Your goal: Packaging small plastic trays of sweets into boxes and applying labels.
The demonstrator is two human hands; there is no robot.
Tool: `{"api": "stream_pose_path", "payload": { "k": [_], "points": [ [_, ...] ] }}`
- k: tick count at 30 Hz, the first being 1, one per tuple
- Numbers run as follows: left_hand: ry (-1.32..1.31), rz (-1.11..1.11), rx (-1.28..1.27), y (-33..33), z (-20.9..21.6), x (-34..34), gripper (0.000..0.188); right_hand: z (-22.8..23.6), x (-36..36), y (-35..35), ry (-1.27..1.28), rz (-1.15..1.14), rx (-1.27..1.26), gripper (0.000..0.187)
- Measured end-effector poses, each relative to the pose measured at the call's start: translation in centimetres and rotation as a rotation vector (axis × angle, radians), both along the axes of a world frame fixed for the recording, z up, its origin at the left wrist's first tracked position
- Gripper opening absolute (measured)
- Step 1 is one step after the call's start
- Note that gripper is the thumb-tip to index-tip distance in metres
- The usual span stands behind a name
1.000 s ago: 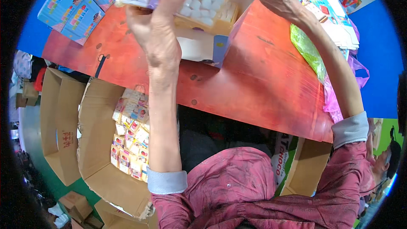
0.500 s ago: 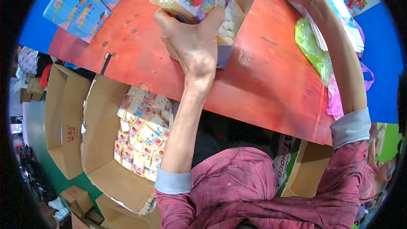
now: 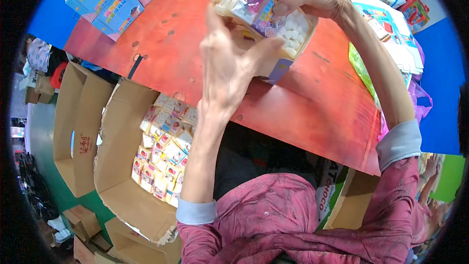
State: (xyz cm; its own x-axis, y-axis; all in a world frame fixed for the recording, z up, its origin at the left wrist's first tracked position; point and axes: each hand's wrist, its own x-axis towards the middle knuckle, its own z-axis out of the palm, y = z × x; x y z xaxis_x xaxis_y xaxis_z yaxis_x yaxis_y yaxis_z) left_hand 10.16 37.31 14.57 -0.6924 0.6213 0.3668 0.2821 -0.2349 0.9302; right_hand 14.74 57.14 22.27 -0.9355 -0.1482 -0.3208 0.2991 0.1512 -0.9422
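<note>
Near the top middle, a clear packet with a grape picture and purple label (image 3: 254,0) lies uppermost on a bunch of packets with crimped pale ends. White candy-like pieces (image 3: 294,30) show through its clear part. An open box with a purple-blue side (image 3: 281,71) holds these packets above the table. My left hand (image 3: 225,56) is closed around the box's near left side, thumb stretched toward the white pieces. From the far right, my right hand (image 3: 312,2) pinches the top packet, its thumb on the label; its other fingers are hidden.
Several blue printed boxes (image 3: 115,12) stand at the far left of the red table (image 3: 171,63). Below its edge, a large open carton (image 3: 117,151) contains many small packets (image 3: 163,151). Flat printed card sheets (image 3: 395,34) and plastic bags (image 3: 419,100) lie at right.
My right hand has come down from beyond the box onto the packets. A grape packet is now on top where a strawberry one showed. The box and my left hand sit slightly further right.
</note>
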Motion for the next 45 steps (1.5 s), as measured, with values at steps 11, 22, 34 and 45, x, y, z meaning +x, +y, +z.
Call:
{"api": "stream_pose_path", "payload": {
  "k": [11, 22, 34, 45],
  "points": [
    [0.294, 0.552, -0.174, -1.4, -2.3, -2.9, 0.017, -0.2, -1.0, 0.4, 0.009, 0.020, 0.089, 0.049],
    [0.228, 0.488, -0.128, -2.1, -2.6, -3.2, 0.016, -0.7, -3.0, -0.9, -0.358, 0.158, 0.173, 0.052],
    [-0.127, -0.014, -0.164, -4.6, -1.9, -4.5, 0.036, -0.5, -2.9, -2.9, -0.447, 0.206, 0.377, 0.047],
    [0.849, 0.488, -0.021, -5.6, -4.6, 3.7, 0.038, -2.1, -3.6, -2.6, -0.502, 0.405, 0.310, 0.043]
  ]
}}
